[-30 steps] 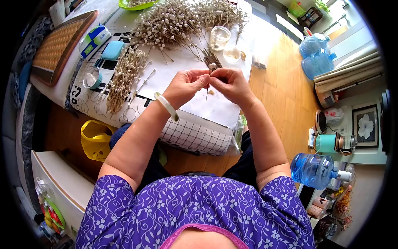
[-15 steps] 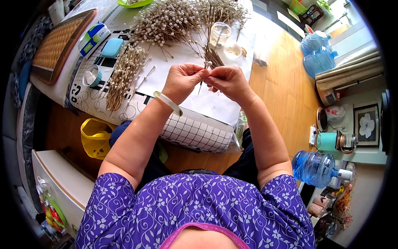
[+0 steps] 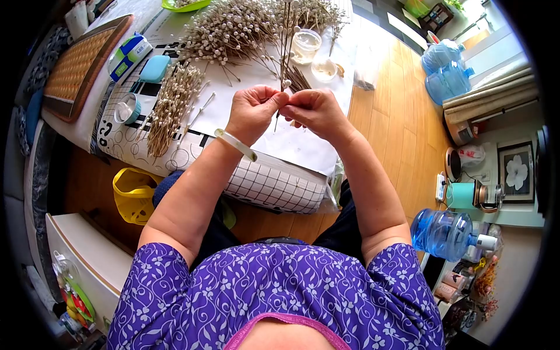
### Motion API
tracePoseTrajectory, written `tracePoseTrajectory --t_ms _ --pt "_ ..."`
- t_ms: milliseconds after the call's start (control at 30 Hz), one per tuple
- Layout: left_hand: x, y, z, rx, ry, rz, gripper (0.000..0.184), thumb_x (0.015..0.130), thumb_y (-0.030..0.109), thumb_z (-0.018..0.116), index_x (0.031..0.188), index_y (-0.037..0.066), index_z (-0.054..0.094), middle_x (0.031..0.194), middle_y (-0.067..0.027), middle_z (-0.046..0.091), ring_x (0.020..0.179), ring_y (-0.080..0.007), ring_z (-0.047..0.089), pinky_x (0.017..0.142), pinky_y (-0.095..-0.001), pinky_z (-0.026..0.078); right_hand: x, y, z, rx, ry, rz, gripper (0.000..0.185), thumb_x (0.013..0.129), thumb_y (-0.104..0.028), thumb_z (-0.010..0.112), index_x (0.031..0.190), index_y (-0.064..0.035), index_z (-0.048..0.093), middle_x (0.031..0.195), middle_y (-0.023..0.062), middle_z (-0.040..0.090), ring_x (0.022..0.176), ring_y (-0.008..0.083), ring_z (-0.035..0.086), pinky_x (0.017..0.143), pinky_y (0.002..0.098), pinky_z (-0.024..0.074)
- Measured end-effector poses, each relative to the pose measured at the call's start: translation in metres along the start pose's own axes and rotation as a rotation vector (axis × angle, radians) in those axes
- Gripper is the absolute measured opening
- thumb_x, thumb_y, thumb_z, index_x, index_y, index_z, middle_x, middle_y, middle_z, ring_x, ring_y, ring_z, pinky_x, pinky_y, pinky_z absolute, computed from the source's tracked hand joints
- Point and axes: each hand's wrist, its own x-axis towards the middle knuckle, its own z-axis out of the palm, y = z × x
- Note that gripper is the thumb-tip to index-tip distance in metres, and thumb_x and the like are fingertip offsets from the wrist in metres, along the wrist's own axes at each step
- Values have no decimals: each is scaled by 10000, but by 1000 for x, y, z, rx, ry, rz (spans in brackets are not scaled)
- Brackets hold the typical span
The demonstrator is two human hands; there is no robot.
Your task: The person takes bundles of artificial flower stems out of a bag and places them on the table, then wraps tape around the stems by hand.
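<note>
Poking out below the fingertips, the lower end of the thin dark stems (image 3: 282, 65) can just be made out, but the pinched stretch is pretty much hidden by fingers. Up top, they're lost against the big dried pile (image 3: 230, 32), so their far ends can't be picked out. The green tray (image 3: 185, 4) is cut off by the far edge of the view, and the brown stick bundle (image 3: 299, 79) is partly covered by the right hand (image 3: 315, 111).

The table is covered with patterned cloth (image 3: 274, 185), with white paper (image 3: 297, 146) laid over it. A smaller dried bunch (image 3: 168, 111) is set at left, near a teal tub (image 3: 127, 109), blue box (image 3: 155, 69) and tissue pack (image 3: 129, 57). A clear tub (image 3: 306, 46) and shallow dish (image 3: 324, 70) are placed side by side past the right hand. A yellow basket (image 3: 134, 195) is seen on the wood floor at near left, and blue water jugs (image 3: 446, 84) at far right.

The stems are held over the paper, clamped between thumb and finger of the left hand (image 3: 252, 114). The right hand's fingertips are pinched together right against them; whether they're gripped there too can't be told.
</note>
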Motion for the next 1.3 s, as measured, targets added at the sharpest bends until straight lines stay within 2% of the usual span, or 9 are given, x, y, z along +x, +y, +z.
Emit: tracePoseTrajectory --t_ms 400,667,800,867,933,1000,1067,1233,1300 --pt "-1 -8 1 89 -10 14 173 802 75 589 917 -54 597 871 -121 622 801 -138 586 751 -235 471 0 3 3 -306 174 -138 98 724 -72 598 744 23 613 546 47 553 501 62 477 475 228 412" --pt "-1 5 -14 137 15 -21 144 780 98 621 845 -30 625 771 -88 637 706 -118 592 683 -229 478 -24 -8 -35 -95 -146 230 135 815 -140 589 813 -9 623 623 9 578 530 57 523 479 182 424" --pt "-7 10 -13 143 -51 -75 138 770 98 635 834 -25 632 751 -81 636 682 -104 580 653 -209 466 -49 -18 -73 -365 -205 538 142 779 -104 609 871 4 623 672 43 610 625 82 589 537 197 462" --pt "-13 9 -6 185 -76 -113 132 755 78 647 817 -38 634 719 -68 629 648 -83 562 599 -200 460 -64 -16 -79 -452 -161 446 289 749 -97 639 1009 13 578 756 62 623 700 114 602 598 229 485" --pt "-16 8 0 188 -104 -118 139 757 84 647 817 -41 633 720 -69 629 652 -84 563 602 -201 462 -67 -32 -53 -523 -119 64 469 721 -70 663 1143 28 484 1022 108 573 948 155 545 736 257 480" --pt "-18 8 4 205 -149 -131 153 759 94 646 817 -47 630 721 -72 627 659 -87 566 609 -201 466 -55 -25 -18 -34 -51 -69 449 719 -49 665 1125 35 494 1058 113 553 990 166 523 754 258 475" --pt "-18 4 3 162 -171 -132 139 774 109 636 831 -17 639 743 -47 625 665 -73 540 623 -199 445 -37 -6 -2 -95 -88 -173 405 720 -45 669 1085 35 513 1059 111 548 955 150 533 724 250 483" --pt "-18 9 -4 188 -113 -121 117 769 90 634 817 -17 636 741 -64 629 681 -92 562 631 -204 449 -29 -19 6 -175 70 161 116 757 -116 651 761 -5 617 628 14 594 544 57 540 516 188 462" --pt "-14 8 -5 163 -82 -92 119 765 101 640 795 -15 633 730 -81 628 672 -105 573 632 -212 456 -28 -16 5 -170 54 163 118 760 -121 649 758 -6 620 630 15 594 540 53 535 501 184 456"
